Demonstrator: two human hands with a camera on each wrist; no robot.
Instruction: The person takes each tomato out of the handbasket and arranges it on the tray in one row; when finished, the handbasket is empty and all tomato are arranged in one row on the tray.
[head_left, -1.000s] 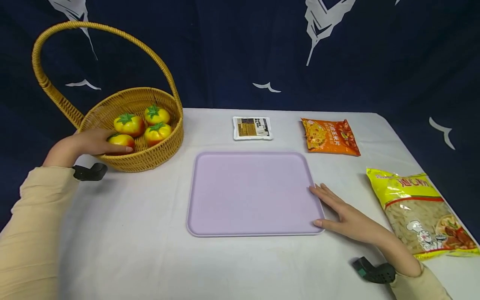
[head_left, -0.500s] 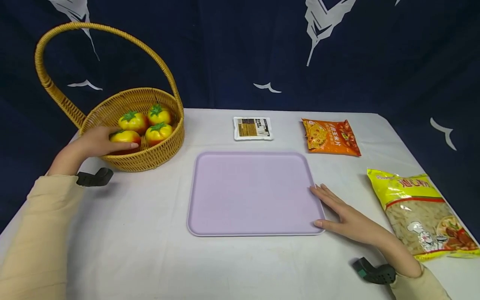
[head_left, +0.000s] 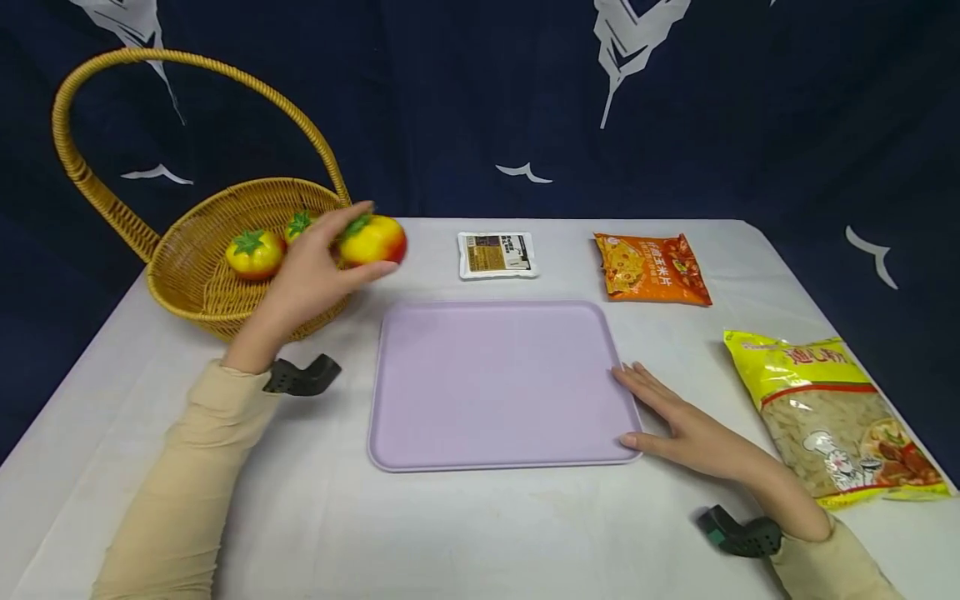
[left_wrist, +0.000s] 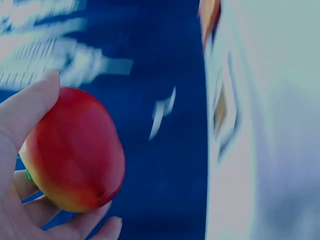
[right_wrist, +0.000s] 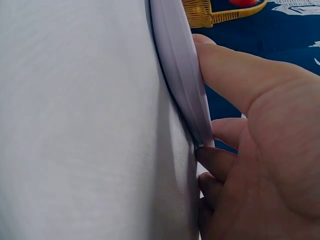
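- Beyond the far left corner of the purple tray point(head_left: 502, 383), here's our left hand point(head_left: 303, 275), grasping a yellow-and-red fruit point(head_left: 378, 240)!
- From the left wrist view we get the close-up: thumb on one side, fingers curled round the other, the fruit's red side showing against the dark blue cloth point(left_wrist: 165, 180).
- So we place our fruit behind that tray corner, well apart from the tray, its green top toward the palm.
- Over to the tray's right edge, and we find the right hand point(head_left: 693, 429) released, fingers spread; its thumb and fingertips touch the rim, and in the right wrist view we see the thumb against it.
- Left of the tray and farther back, we spot the wicker basket point(head_left: 195, 229) with its tall arched handle point(head_left: 202, 62); we make out two more fruits point(head_left: 255, 257) inside, one partly hidden by the left hand.
- Straight behind the tray we have a small white packet point(head_left: 497, 255) lying flat; past the far right corner, an orange packet point(head_left: 652, 268); well out to the right, a big yellow bag point(head_left: 840, 421).
- Beneath the tray, we see the white tablecloth point(head_left: 480, 533) spread out.
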